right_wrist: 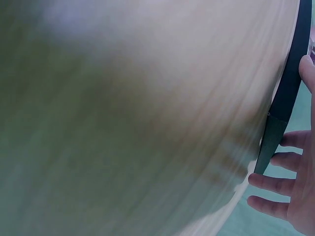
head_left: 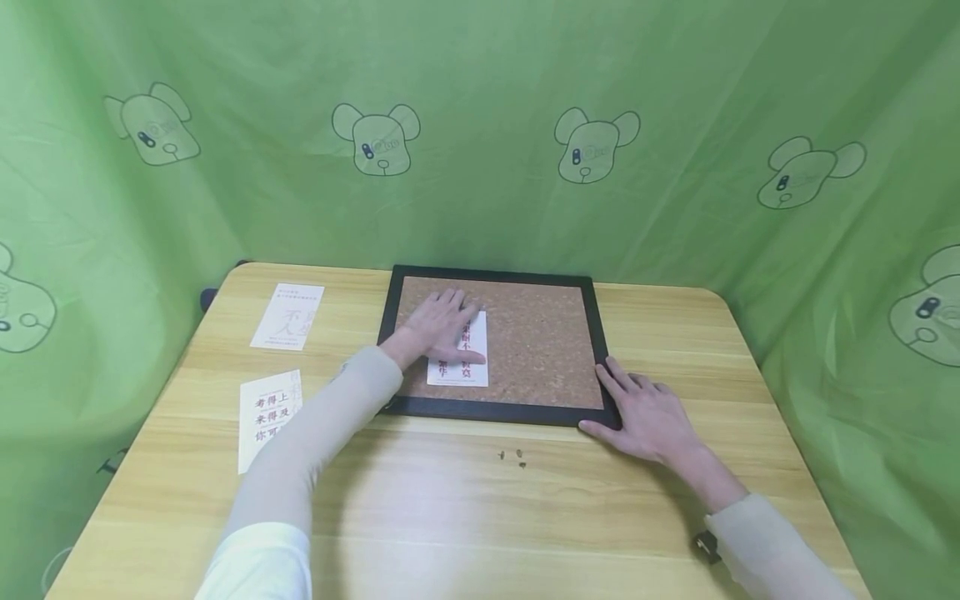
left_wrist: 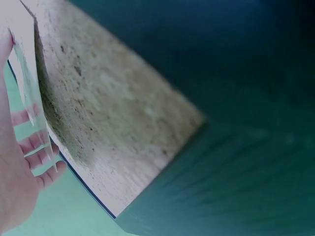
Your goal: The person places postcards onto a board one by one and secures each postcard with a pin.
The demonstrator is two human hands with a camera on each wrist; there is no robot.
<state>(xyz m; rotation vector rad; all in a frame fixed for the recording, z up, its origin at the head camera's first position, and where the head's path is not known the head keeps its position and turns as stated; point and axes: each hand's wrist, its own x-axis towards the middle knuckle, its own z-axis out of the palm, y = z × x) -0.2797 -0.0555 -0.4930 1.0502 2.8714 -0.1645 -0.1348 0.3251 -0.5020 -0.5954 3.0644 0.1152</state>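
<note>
A black-framed cork board (head_left: 540,342) lies at the back of the table. My left hand (head_left: 437,327) rests spread over a white card (head_left: 459,379) with red characters, on the board's left half. Its thumb stretches across the card towards the right edge. In the left wrist view the card (left_wrist: 29,73) stands slightly off the cork along one edge, with fingertips showing past it. My right hand (head_left: 647,417) touches the board's front right corner, thumb at the front edge, fingers spread along the right side. In the right wrist view those fingers (right_wrist: 275,184) look nearly straight.
Two more printed cards lie on the left of the table, one farther back (head_left: 288,317) and one nearer (head_left: 262,417), partly covered by the left sleeve. Three tiny pin-like pieces (head_left: 519,453) lie in front of the board. A green curtain (head_left: 480,208) surrounds the wooden table (head_left: 450,517).
</note>
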